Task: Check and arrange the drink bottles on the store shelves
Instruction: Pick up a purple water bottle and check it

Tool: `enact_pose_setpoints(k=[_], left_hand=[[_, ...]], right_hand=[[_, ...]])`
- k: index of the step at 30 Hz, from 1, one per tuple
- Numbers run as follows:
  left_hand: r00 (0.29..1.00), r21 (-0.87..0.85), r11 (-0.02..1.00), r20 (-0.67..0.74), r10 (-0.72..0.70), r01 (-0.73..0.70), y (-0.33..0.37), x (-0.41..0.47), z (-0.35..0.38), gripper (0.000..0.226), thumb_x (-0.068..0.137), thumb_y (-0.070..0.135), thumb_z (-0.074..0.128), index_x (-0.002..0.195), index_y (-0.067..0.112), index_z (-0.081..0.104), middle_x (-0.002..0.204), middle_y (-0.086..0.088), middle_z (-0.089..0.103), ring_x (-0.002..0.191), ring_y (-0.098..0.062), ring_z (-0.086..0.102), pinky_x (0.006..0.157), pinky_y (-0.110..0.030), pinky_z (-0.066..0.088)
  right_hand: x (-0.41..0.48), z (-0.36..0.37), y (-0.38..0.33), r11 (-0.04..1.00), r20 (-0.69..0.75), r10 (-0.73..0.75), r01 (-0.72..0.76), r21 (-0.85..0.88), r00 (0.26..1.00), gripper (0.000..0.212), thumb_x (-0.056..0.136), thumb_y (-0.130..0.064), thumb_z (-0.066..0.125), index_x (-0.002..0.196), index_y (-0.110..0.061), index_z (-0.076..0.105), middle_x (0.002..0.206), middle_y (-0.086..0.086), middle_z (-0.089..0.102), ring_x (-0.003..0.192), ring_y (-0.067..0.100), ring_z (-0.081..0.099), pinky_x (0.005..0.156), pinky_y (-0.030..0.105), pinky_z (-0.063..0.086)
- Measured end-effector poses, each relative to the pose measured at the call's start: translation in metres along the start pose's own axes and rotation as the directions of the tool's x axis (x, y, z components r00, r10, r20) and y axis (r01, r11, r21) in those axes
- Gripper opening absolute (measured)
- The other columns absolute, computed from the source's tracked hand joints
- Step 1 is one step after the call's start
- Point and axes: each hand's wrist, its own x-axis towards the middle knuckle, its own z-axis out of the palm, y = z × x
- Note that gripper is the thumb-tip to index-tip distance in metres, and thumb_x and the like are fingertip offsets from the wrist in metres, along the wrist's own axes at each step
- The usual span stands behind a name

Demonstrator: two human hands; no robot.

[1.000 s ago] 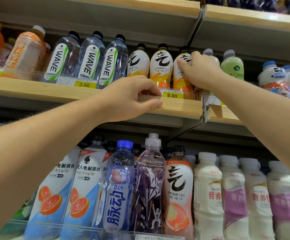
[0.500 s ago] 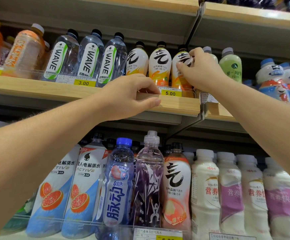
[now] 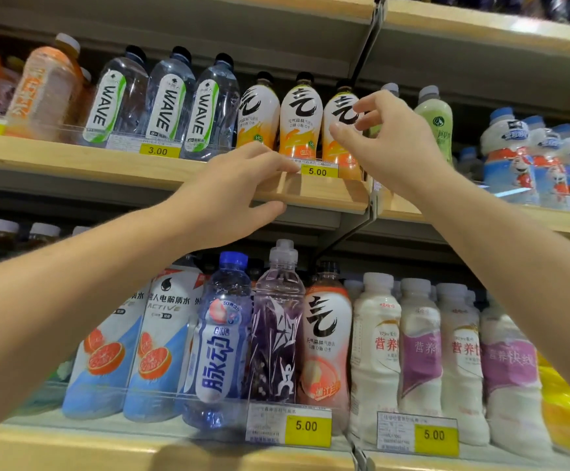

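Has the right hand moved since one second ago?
Yes. The right hand has released the rightmost orange bottle and pulled back from it, fingers spread.

Your right hand point(image 3: 399, 144) has released the rightmost orange-and-white plastic bottle point(image 3: 339, 158); its fingers now spread just before it.

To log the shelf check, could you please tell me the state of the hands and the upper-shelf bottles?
left hand, grips the shelf edge.
right hand, at the rightmost orange bottle; grip unclear.
other orange bottles, upright, capped, labels forward.
WAVE bottles, upright, capped.
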Motion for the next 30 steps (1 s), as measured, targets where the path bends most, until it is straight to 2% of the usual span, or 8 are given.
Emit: enact_pose_setpoints(k=[2, 6, 11, 16, 19, 23, 26, 30], left_hand=[[1.000, -0.041, 0.999, -0.019, -0.005, 0.004, 0.006, -0.011, -0.001, 0.047, 0.091, 0.034, 0.067, 0.135, 0.036, 0.052, 0.136, 0.010, 0.046, 0.117, -0.011, 0.050, 0.098, -0.034, 0.046], [0.998, -0.082, 0.997, -0.056, -0.017, 0.012, 0.018, -0.039, -0.001, 0.041, 0.089, 0.036, 0.066, 0.129, 0.034, 0.056, 0.133, 0.011, 0.047, 0.122, -0.006, 0.047, 0.102, -0.022, 0.036], [0.999, -0.110, 0.993, 0.011, -0.052, 0.053, 0.026, -0.082, 0.009, 0.040, 0.087, 0.033, 0.069, 0.126, 0.030, 0.059, 0.121, 0.012, 0.050, 0.113, -0.003, 0.049, 0.095, -0.007, 0.032], [0.992, -0.184, 0.976, 0.072, -0.106, 0.118, 0.033, -0.112, 0.029, 0.042, 0.086, 0.028, 0.072, 0.126, 0.023, 0.060, 0.116, 0.006, 0.054, 0.105, -0.006, 0.053, 0.093, -0.013, 0.040], [0.984, -0.233, 0.957, 0.081, -0.158, 0.173, 0.037, -0.122, 0.040, 0.044, 0.088, 0.030, 0.072, 0.128, 0.022, 0.059, 0.121, 0.008, 0.051, 0.112, -0.005, 0.053, 0.098, -0.026, 0.046], [0.977, -0.244, 0.947, 0.089, -0.193, 0.210, 0.042, -0.128, 0.051, 0.048, 0.087, 0.037, 0.068, 0.132, 0.024, 0.055, 0.126, 0.009, 0.050, 0.118, -0.003, 0.049, 0.101, -0.022, 0.042], [0.967, -0.254, 0.934, 0.095, -0.236, 0.253, 0.047, -0.127, 0.058, 0.053, 0.086, 0.042, 0.065, 0.134, 0.023, 0.052, 0.127, 0.008, 0.049, 0.119, -0.004, 0.048, 0.102, -0.024, 0.042], [0.958, -0.236, 0.929, 0.077, -0.276, 0.287, 0.049, -0.122, 0.067, 0.056, 0.089, 0.043, 0.064, 0.138, 0.022, 0.048, 0.130, 0.006, 0.047, 0.120, -0.005, 0.046, 0.104, -0.028, 0.043]], right_hand=[[-0.016, -0.004, -0.008, 1.000, 0.006, -0.005, 0.005, 0.029, 1.000, 0.059, 0.093, -0.060, 0.062, 0.140, -0.025, 0.051, 0.122, -0.010, 0.062, 0.103, 0.007, 0.060, 0.077, 0.024, 0.051], [-0.055, -0.007, -0.019, 0.996, -0.002, -0.018, 0.018, 0.083, 1.000, 0.053, 0.091, -0.056, 0.067, 0.134, -0.026, 0.056, 0.116, -0.011, 0.063, 0.094, 0.000, 0.060, 0.075, 0.015, 0.047], [-0.112, -0.003, -0.023, 0.985, 0.004, -0.045, 0.044, 0.165, 0.999, 0.044, 0.093, -0.046, 0.071, 0.129, -0.023, 0.060, 0.114, -0.006, 0.064, 0.101, 0.008, 0.063, 0.086, 0.029, 0.055], [-0.168, 0.009, -0.022, 0.967, 0.043, 0.033, -0.043, 0.250, 0.999, 0.040, 0.092, -0.041, 0.074, 0.128, -0.028, 0.062, 0.114, -0.011, 0.065, 0.102, 0.004, 0.063, 0.083, 0.023, 0.054], [-0.195, 0.016, -0.018, 0.960, 0.076, 0.064, -0.082, 0.269, 0.995, 0.040, 0.090, -0.041, 0.074, 0.126, -0.030, 0.062, 0.114, -0.014, 0.064, 0.104, 0.004, 0.063, 0.087, 0.030, 0.055], [-0.221, 0.024, -0.013, 0.948, 0.117, 0.094, -0.125, 0.293, 0.989, 0.037, 0.090, -0.041, 0.074, 0.124, -0.031, 0.063, 0.111, -0.018, 0.064, 0.106, 0.004, 0.062, 0.086, 0.036, 0.056], [-0.236, 0.029, -0.008, 0.943, 0.152, 0.106, -0.148, 0.298, 0.983, 0.035, 0.090, -0.042, 0.074, 0.122, -0.034, 0.063, 0.110, -0.020, 0.063, 0.107, 0.003, 0.061, 0.084, 0.032, 0.055], [-0.260, 0.034, -0.004, 0.932, 0.217, 0.128, -0.192, 0.308, 0.968, 0.033, 0.090, -0.045, 0.072, 0.121, -0.040, 0.060, 0.109, -0.020, 0.064, 0.105, 0.001, 0.061, 0.083, 0.019, 0.052]])
